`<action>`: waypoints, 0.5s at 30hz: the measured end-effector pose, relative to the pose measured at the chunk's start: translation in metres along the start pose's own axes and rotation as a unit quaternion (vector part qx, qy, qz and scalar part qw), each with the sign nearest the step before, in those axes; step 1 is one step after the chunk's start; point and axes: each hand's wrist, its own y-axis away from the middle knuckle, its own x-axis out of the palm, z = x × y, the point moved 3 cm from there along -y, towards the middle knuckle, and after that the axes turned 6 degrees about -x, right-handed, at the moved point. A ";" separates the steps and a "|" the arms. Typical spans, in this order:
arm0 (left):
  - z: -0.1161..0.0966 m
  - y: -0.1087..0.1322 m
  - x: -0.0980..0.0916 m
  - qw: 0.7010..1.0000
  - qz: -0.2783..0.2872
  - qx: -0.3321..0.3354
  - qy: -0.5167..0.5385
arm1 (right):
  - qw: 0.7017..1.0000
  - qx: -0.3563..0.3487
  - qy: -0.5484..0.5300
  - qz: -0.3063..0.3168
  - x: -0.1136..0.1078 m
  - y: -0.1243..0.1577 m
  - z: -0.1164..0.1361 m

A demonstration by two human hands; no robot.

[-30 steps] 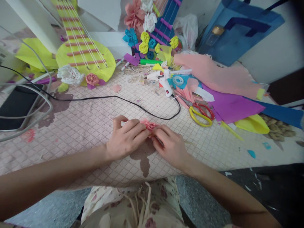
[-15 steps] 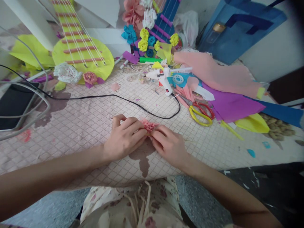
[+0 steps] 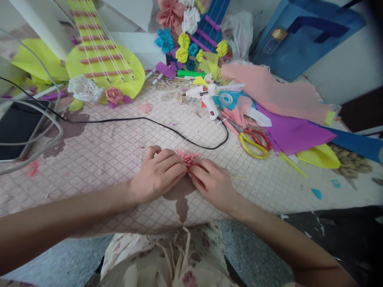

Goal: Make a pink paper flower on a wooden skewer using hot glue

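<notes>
A small pink paper flower with crinkled petals is pinched between my two hands, over the quilted cloth near the table's front edge. My left hand is closed on its left side, the fingertips meeting at the base. From the right, my right hand grips the same base with thumb and bent fingers. The lower part of the flower is hidden by my fingers. A thin pale stick lies just right of my right hand.
Beyond my hands lie a white glue gun with its black cord and red-and-yellow scissors. Pink paper and purple paper spread to the right. A yellow paper guitar leans at back left, a phone at far left.
The pink flower's petals look slightly more spread above my fingers. Both hands stay closed on it in nearly the same place; the view has shifted slightly.
</notes>
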 end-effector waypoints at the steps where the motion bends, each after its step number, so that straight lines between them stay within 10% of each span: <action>1: 0.000 0.000 -0.001 1.000 0.001 0.011 0.001 | 1.000 -0.002 0.000 -0.002 0.000 0.000 0.000; 15: -0.005 0.005 -0.010 0.991 -0.026 0.098 -0.089 | 1.000 -0.008 -0.021 0.005 -0.001 -0.001 0.002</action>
